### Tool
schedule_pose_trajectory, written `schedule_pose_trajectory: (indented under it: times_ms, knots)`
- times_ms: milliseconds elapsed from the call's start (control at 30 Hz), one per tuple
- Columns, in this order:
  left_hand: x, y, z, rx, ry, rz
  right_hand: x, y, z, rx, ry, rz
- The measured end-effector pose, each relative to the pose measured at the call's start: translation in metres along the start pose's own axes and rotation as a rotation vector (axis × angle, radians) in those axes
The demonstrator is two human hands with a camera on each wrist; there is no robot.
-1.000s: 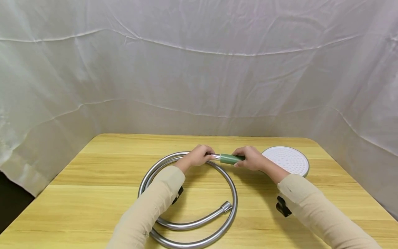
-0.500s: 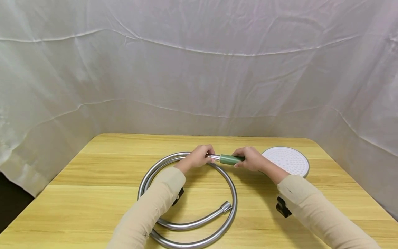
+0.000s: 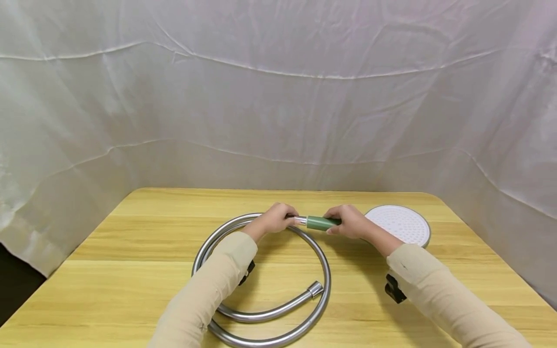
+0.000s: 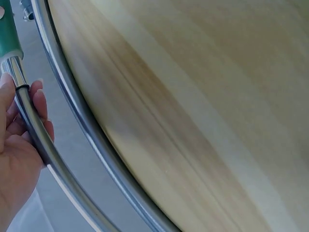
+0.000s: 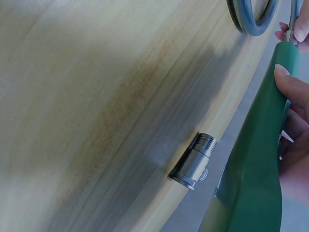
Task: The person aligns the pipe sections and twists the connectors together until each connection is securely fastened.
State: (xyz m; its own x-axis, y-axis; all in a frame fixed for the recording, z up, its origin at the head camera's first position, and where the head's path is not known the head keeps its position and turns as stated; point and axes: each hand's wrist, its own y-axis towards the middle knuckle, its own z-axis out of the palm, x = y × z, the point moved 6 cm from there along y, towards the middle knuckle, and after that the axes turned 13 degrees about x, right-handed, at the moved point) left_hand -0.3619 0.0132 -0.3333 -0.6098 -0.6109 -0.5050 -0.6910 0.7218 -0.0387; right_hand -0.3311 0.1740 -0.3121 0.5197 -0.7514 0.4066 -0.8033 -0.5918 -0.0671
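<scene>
My left hand point(image 3: 274, 218) holds the end of a coiled silver shower hose point(image 3: 327, 263), its fingers curled around the hose and its chrome connector point(image 4: 14, 71). That connector meets the bottom of the green handle point(image 3: 321, 223) of a shower head. My right hand point(image 3: 351, 222) grips this handle, with the thumb lying along the green side in the right wrist view. Beyond the right wrist shows the round white spray face point(image 3: 399, 223), partly covered by the forearm. How deep the connector sits in the handle cannot be seen.
A chrome threaded fitting point(image 5: 193, 162) stands on the wooden table point(image 3: 130, 270), seen in the right wrist view. The hose's other end, a chrome nut point(image 3: 315, 288), lies inside the coil. Pale cloth point(image 3: 278, 111) hangs behind the table.
The left fingers shift slightly on the chrome connector, and the thumb changes place. The right hand, shower head and coil keep nearly the same positions.
</scene>
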Motion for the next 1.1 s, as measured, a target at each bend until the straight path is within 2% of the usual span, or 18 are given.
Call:
schedule_pose_trajectory:
  times_ms: [267,533,667,800,933,1100]
  knots:
    - [0.0018,0.0005,0.0004,-0.053,0.006,0.014,-0.0015,0.0023,0.0021,0.012,0.005,0.006]
    - [0.0012,0.0003,-0.0002,-0.073,-0.024,-0.003,0.0005,0.0008,-0.0017,0.009,0.003,0.007]
    - [0.0015,0.0005,-0.0004,-0.062,-0.045,-0.018,0.0007,0.0004,-0.0024,0.006,-0.002,0.004]
    - [0.0023,0.0004,-0.0014,-0.02,-0.049,-0.042,0.0008,0.0001,-0.003,0.007,0.003,0.005]
    - [0.0014,0.0002,-0.0026,0.017,-0.011,-0.024,0.0021,-0.0006,-0.0036,0.01,0.005,0.01]
    - [0.0004,0.0002,-0.0025,0.011,0.006,-0.013,0.0019,0.0001,-0.0035,0.006,0.0,0.008]
